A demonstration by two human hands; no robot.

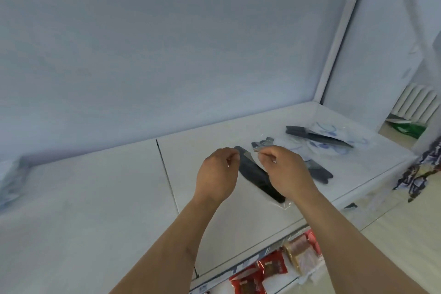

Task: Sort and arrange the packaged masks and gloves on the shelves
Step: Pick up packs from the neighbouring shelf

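While both of your hands hover over the white shelf (95, 198), each pinches the top edge of one clear packet holding a black mask (257, 176). Your left hand (216, 174) has its fingers curled in, thumb and forefinger nipping the packet's upper left corner. Your right hand (286, 172) does the same at the upper right corner, its fingers bent round the plastic. The packet runs slantwise from your fingertips down toward the shelf's front edge, its lower end just short of that edge; you cannot tell whether that end rests on the shelf or hangs just above it.

Behind your right hand, nearer the shelf's right end, lies a dark grey glove packet (318, 172), partly hidden by your knuckles. Another small dark packet (262, 143) lies just beyond your fingertips. Further back toward the right rear corner, a long black packet (317, 136) lies across a pile of clear packets with white and blue masks (327, 144).

At the shelf's far left edge sits a blurred pale bundle (12, 181). On the shelf below the front edge stand red snack packs (260, 272) and a pinkish pack (301, 253). A patterned cloth (422, 169) hangs off to the right, beyond the shelf's end, with a white radiator (415, 105) behind.
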